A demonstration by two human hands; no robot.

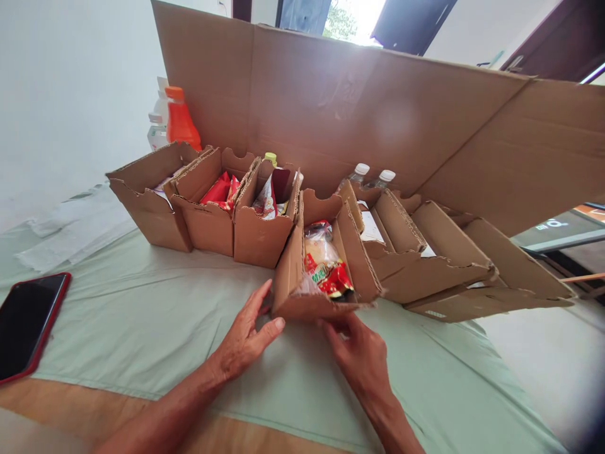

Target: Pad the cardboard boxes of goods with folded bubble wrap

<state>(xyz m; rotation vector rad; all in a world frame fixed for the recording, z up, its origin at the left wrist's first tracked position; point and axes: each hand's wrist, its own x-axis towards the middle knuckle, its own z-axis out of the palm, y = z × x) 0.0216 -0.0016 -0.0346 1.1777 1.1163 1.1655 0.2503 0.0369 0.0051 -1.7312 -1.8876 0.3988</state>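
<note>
Here, box: a small open cardboard box (pixel 326 265) on the green cloth (pixel 142 315), pulled forward from the row.
Left hand (pixel 246 340): open, fingers touching the box's left front corner.
Right hand (pixel 362 356): fingertips pressing its front edge.
Inside: a snack packet (pixel 326 265).
Far left: phone (pixel 26 325).

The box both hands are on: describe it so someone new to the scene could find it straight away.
A tall cardboard sheet stands behind a row of open cardboard boxes on a pale green cloth. The box sits mid-row, pulled nearest the viewer, left hand and right hand at its front. Only it holds a clear packet with red and green print.
</note>
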